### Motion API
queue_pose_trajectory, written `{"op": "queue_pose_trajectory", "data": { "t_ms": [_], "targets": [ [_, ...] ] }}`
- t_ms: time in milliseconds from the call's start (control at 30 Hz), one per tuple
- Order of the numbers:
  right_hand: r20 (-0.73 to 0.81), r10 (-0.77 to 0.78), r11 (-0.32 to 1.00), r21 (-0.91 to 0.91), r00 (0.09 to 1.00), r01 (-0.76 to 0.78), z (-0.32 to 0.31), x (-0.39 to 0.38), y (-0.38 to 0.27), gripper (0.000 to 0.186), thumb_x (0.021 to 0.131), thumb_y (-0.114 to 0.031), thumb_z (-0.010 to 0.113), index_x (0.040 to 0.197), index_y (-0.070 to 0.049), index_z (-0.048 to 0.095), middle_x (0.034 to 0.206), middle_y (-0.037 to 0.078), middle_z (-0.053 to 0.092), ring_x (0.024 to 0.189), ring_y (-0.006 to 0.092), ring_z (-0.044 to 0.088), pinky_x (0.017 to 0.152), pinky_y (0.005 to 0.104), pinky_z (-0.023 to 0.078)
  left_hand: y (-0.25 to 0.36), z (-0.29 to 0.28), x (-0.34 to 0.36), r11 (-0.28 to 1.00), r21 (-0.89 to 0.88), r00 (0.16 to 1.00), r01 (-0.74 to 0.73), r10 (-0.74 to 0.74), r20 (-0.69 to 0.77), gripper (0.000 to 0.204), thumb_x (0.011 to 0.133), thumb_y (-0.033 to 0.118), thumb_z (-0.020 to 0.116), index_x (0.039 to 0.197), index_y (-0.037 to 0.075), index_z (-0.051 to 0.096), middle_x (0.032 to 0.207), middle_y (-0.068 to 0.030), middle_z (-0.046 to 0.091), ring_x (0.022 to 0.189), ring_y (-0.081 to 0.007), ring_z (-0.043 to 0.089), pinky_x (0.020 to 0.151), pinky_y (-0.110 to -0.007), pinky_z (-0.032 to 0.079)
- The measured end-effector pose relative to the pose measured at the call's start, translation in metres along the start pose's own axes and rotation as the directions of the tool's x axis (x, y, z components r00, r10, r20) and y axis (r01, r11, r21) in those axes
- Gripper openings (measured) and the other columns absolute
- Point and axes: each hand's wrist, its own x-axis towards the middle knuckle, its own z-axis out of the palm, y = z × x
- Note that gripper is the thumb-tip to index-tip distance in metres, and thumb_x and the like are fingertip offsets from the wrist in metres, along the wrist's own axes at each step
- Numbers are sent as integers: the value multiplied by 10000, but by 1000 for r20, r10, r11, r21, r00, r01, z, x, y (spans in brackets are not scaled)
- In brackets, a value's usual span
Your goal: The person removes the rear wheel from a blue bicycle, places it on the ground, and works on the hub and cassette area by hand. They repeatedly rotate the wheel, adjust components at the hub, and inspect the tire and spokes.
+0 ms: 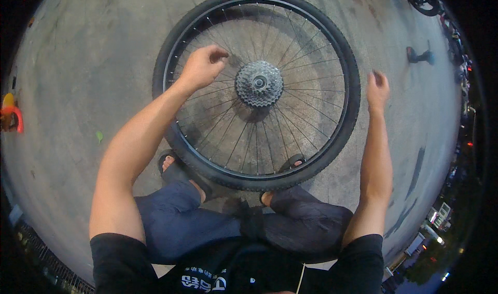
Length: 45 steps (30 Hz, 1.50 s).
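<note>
A bicycle wheel (351, 86) with a black knobbly tyre lies flat in front of me, thin spokes running to its hub. At its middle, a silver-grey cassette (259, 94) of stacked sprockets faces up. My left hand (203, 67) hovers over the spokes just left of the cassette, fingers loosely curled, with a gap between thumb and forefinger. Dark smudges show at those fingertips, and I see nothing held. Out past the tyre's right edge, my right hand (378, 89) is raised, its fingers bent and apart, with nothing visible in it.
My sandalled feet (168, 163) are at the tyre's near edge. On the concrete ground (88, 50), a power drill (420, 55) lies far right, and an orange and yellow object (10, 115) is at the left rim. Part of another wheel (426, 6) shows at the top right.
</note>
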Motion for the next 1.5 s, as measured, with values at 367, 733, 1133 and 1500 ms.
{"op": "queue_pose_trajectory", "data": {
  "t_ms": [367,733,1133,1500],
  "targets": [
    [196,782,616,-394,592,-683,-42,-184,244,288,828,-98,664,1098,1,681,947,76,716,860,207,661,783,342,514,34,48,-23,941,178,950,-288,257,179,346,784,130,742,1125,111,685,935,-88,636,805,-247,643,725,-367,527],
    [287,656,753,-188,698,-631,-35,-111,166,323,946,-214,582,1188,-2,618,926,62,662,773,145,599,670,282,483,46,56,-16,816,413,912,-404,325,250,268,782,133,735,1041,106,672,934,-109,604,867,-322,636,747,-425,520],
    [240,71,975,189,968,-119,-22,-8,-22,416,950,-301,643,1236,1,619,1116,72,668,967,148,622,836,283,493,42,67,-20,754,504,903,-421,400,157,241,784,192,750,980,104,640,869,-100,585,778,-324,632,669,-429,517],
    [562,-554,818,227,615,529,97,-103,-171,196,850,-186,662,1014,-83,697,1001,118,658,1009,324,626,879,422,522,54,48,-31,912,293,955,-288,297,17,274,776,84,747,1035,64,662,929,-94,660,716,-229,648,671,-333,532]
  ]
}}
